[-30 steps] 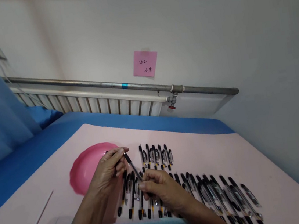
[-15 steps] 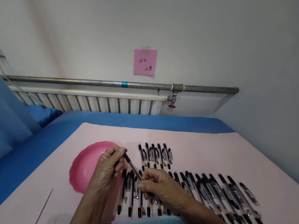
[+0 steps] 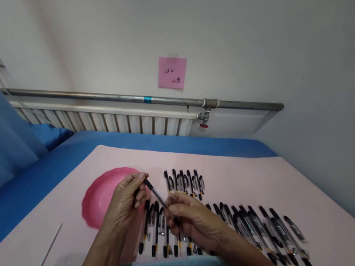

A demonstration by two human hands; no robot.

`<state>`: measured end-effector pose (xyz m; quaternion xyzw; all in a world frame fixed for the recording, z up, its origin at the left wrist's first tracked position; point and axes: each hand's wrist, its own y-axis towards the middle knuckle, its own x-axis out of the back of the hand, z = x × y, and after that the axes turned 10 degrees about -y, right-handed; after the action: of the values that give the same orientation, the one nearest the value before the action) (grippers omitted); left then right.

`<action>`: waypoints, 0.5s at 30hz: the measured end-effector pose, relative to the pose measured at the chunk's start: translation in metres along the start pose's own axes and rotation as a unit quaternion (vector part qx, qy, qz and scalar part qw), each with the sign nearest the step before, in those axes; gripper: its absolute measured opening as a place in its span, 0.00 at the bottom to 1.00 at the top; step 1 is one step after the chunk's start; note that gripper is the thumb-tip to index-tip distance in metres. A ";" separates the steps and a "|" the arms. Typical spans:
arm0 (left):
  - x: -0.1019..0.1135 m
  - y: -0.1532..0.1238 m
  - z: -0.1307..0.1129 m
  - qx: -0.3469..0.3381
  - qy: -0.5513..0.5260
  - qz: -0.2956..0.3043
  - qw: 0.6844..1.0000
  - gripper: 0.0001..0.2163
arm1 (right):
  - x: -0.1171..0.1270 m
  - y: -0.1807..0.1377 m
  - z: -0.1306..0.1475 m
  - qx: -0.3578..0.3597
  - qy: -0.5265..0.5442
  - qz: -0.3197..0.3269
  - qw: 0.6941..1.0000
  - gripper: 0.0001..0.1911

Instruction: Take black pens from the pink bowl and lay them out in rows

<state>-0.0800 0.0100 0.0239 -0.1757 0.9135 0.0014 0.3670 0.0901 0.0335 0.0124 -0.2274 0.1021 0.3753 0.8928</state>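
Note:
A slim pen with a black grip and clear barrel [image 3: 155,193] slants between my two hands, above the table. My left hand [image 3: 130,194] is closed in a pinch on its upper end, beside the pink bowl's rim. Lower down, my right hand [image 3: 191,219] has its fingers wrapped round the other end, which they hide. Beneath and around the hands lie rows of disassembled pen parts: black-ended refills [image 3: 155,228], clear barrels and black caps with clips. A smaller group of the same parts [image 3: 190,184] lies just beyond my right hand.
A pink scalloped bowl [image 3: 96,201] stands at the left. One thin white stick [image 3: 48,249] lies near the front left edge. More pen parts [image 3: 270,230] spread to the right. Behind the table run a radiator [image 3: 112,120] and a metal pipe [image 3: 173,102].
My right hand has shifted slightly up and right, its fingers changing position on the pen's lower end. My left hand keeps its pinch, nearly still.

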 end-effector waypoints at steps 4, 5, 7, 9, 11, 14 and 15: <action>-0.003 -0.001 -0.001 -0.003 0.003 0.007 1.000 0.08 | 0.002 -0.001 -0.002 -0.061 0.002 0.070 0.996 0.17; -0.003 -0.002 -0.001 -0.005 0.003 0.007 1.000 0.08 | 0.002 0.000 -0.002 -0.048 -0.013 0.058 0.997 0.15; -0.004 -0.002 -0.001 -0.006 0.002 0.002 1.000 0.08 | 0.001 0.000 -0.004 0.002 -0.056 -0.001 0.998 0.11; -0.004 -0.001 0.000 -0.008 0.002 -0.001 1.000 0.08 | 0.000 0.001 -0.004 0.044 -0.092 -0.067 0.993 0.12; -0.003 -0.001 0.001 -0.008 0.003 0.004 1.000 0.08 | -0.002 0.001 -0.004 0.036 -0.079 -0.068 0.994 0.14; -0.002 -0.001 0.002 -0.005 0.009 0.013 1.000 0.07 | -0.003 0.000 -0.001 -0.049 -0.007 0.018 0.999 0.18; -0.002 -0.001 0.002 -0.006 0.010 0.014 1.000 0.07 | -0.002 -0.001 0.000 -0.063 0.005 0.032 0.997 0.19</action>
<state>-0.0774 0.0097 0.0239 -0.1645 0.9197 0.0100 0.3564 0.0889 0.0315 0.0129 -0.2821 0.0902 0.4084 0.8634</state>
